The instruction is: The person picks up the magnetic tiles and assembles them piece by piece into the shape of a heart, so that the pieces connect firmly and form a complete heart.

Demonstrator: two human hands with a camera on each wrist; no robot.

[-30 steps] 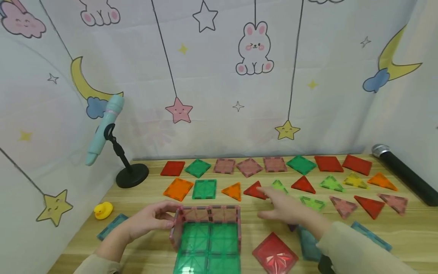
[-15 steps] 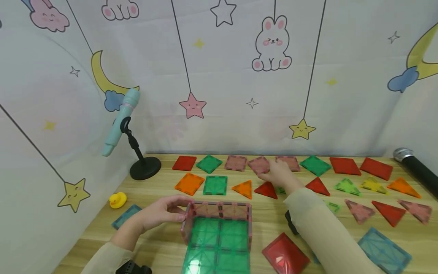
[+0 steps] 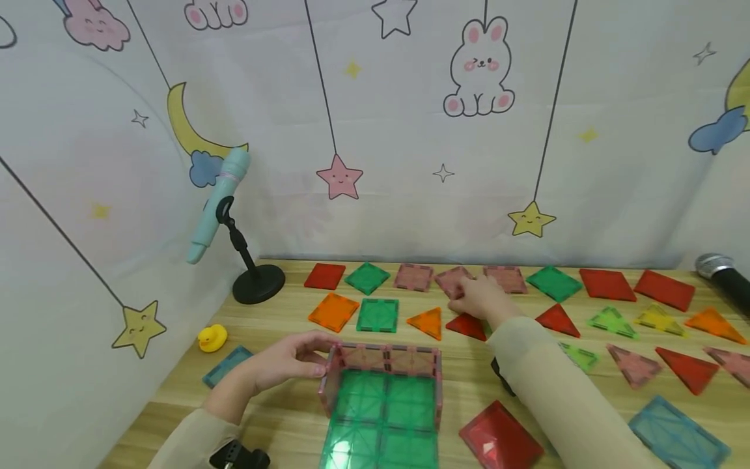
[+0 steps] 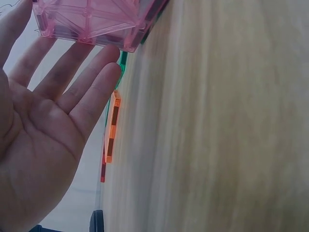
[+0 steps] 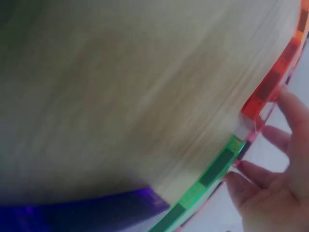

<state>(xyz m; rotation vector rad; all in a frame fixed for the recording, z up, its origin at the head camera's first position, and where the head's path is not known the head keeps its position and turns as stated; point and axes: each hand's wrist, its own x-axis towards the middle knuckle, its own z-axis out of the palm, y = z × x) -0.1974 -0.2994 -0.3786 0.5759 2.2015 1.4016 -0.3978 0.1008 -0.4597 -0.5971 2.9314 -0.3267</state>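
Magnetic building tiles form a low box (image 3: 366, 357) with translucent pink walls and a floor of green tiles (image 3: 359, 397). Its back left corner is touched by my left hand (image 3: 290, 361), whose loosely extended fingers reach the pink wall (image 4: 91, 21) in the left wrist view. My right hand (image 3: 483, 298) is stretched to the back row, its fingertips right at a pink square tile (image 3: 448, 280) that lies flat. In the right wrist view, its spread, slightly bent fingers (image 5: 277, 137) are beside a red triangle tile (image 5: 273, 82) and a green tile (image 5: 203, 186).
Rows of loose tiles cover the table's back and right, among them an orange square (image 3: 333, 312) and a red triangle (image 3: 467, 326). A large red tile (image 3: 500, 435) lies right of the box. A toy microphone on a stand (image 3: 258, 283), rubber duck (image 3: 212, 339) and black microphone (image 3: 732, 283) stand around.
My right hand has moved forward from above the front triangles to the pink square in the back row. The left hand stays at the box corner. The head view has shifted right.
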